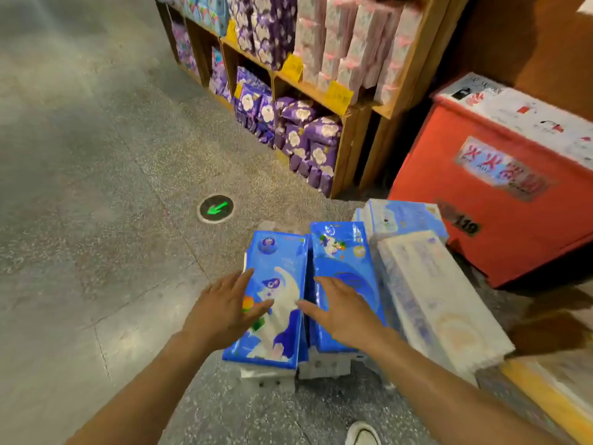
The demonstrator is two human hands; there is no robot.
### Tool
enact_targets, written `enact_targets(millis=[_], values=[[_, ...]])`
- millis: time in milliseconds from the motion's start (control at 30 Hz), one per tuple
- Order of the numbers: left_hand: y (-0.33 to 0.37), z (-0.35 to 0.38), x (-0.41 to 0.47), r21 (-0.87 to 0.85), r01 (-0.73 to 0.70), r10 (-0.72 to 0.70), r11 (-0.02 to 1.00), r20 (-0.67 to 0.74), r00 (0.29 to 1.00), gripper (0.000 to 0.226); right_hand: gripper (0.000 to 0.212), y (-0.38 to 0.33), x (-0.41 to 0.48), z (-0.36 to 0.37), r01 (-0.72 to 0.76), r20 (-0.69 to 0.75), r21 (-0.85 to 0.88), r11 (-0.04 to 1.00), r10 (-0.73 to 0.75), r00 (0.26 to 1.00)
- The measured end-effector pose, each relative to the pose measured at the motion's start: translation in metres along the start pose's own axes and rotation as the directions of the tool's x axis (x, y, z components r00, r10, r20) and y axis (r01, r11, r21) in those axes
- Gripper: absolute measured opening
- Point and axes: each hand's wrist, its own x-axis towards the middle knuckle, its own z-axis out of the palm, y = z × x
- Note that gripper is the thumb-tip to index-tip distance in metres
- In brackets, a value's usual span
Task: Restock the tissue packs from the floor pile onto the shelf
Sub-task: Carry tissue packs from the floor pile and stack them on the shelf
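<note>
Right now I see both hands spread flat, fingers straight, gripping nothing. My left hand [224, 311] lies on the left blue tissue pack [279, 255], and my right hand [345, 313] on the right blue tissue pack [341, 248]. These 2 packs top the floor pile [266, 374] (paler packs [442, 303] lean at its right), near the wooden shelf [321, 93] of purple and pink packs. A red box [481, 220] stands at the right.
</note>
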Motion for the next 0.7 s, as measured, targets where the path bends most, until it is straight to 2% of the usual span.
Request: enact_targets(millis=[133,233,300,367,433,500,533,700], values=[[-0.032,0.055,0.009,-0.148,0.103,-0.100,0.984,0.028,0.995,0.088,0.090,0.006,0.039,0.058,-0.056,0.047,0.113,0.992,0.051,0.998],[-0.049,0.095,0.022,-0.262,0.221,-0.195,0.939,0.120,0.973,0.100,0.088,0.010,0.067,0.100,-0.095,-0.066,0.209,0.973,0.111,0.992],[-0.053,0.109,0.032,-0.335,0.289,-0.242,0.897,0.175,0.954,0.105,0.094,0.010,0.081,0.113,-0.157,-0.143,0.280,0.947,0.203,0.969],[-0.056,0.126,0.040,-0.448,0.350,-0.281,0.823,0.214,0.935,0.105,0.099,0.012,0.094,0.128,-0.255,-0.096,0.381,0.888,0.313,0.945],[-0.055,0.136,0.045,-0.533,0.357,-0.298,0.767,0.196,0.934,0.090,0.091,0.013,0.101,0.139,-0.331,0.008,0.512,0.793,0.381,0.924],[-0.054,0.139,0.045,-0.593,0.325,-0.299,0.737,0.146,0.943,0.056,0.077,0.014,0.101,0.145,-0.330,0.014,0.623,0.709,0.411,0.911],[-0.053,0.137,0.043,-0.611,0.306,-0.288,0.731,0.130,0.949,0.048,0.072,0.013,0.099,0.145,-0.316,0.004,0.658,0.684,0.416,0.909],[-0.042,0.062,0.025,-0.676,0.236,-0.292,0.698,0.032,0.956,0.040,0.069,-0.033,0.073,0.092,-0.169,-0.114,0.723,0.670,0.357,0.927]])
